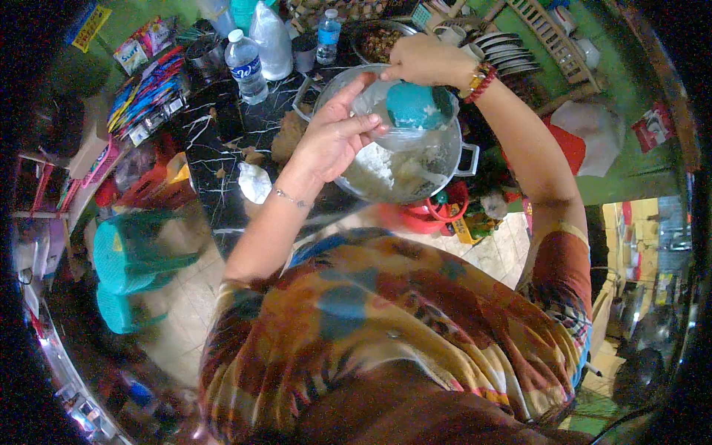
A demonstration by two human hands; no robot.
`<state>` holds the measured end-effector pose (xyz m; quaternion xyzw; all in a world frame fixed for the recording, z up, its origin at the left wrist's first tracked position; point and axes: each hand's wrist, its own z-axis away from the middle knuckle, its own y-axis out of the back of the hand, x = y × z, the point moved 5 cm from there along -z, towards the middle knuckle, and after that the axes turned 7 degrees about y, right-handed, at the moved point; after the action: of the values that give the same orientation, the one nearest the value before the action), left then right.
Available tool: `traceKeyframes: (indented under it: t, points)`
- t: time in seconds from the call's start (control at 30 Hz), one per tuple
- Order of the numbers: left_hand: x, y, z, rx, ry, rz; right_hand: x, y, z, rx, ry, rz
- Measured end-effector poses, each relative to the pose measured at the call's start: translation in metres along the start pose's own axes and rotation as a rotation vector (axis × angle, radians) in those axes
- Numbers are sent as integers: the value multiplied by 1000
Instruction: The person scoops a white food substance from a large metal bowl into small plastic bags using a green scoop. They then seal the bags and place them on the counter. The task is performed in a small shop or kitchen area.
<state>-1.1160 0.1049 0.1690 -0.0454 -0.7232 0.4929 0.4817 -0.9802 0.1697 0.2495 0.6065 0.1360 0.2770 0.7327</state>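
A large metal pot (452,152) with side handles stands on the dark marbled counter (222,141), holding white cooked rice (374,169). Over the pot, my left hand (335,133) is spread around a clear plastic bag (404,133), fingers at its mouth. My right hand (424,59) reaches from above and grips a teal scoop (415,106) that tips into the bag. White grains cling to the scoop's rim. A beaded bracelet sits on my right wrist, a thin chain on my left.
Clear water bottles (245,65) stand at the counter's far side, beside hanging sachet strips (144,96). Plates rest in a wooden rack (512,52) to the right. Teal plastic stools (130,259) stand on the tiled floor at left. A red gas stove part (426,215) shows below the pot.
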Motion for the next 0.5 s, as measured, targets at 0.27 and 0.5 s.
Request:
traceKeyframes:
  t: [0.27, 0.5]
  points:
    - [30, 8, -11, -212, 73, 93, 35, -24, 51, 442, -550, -1404]
    - [98, 21, 13, -52, -53, -106, 14, -95, 68, 895, -212, -2460]
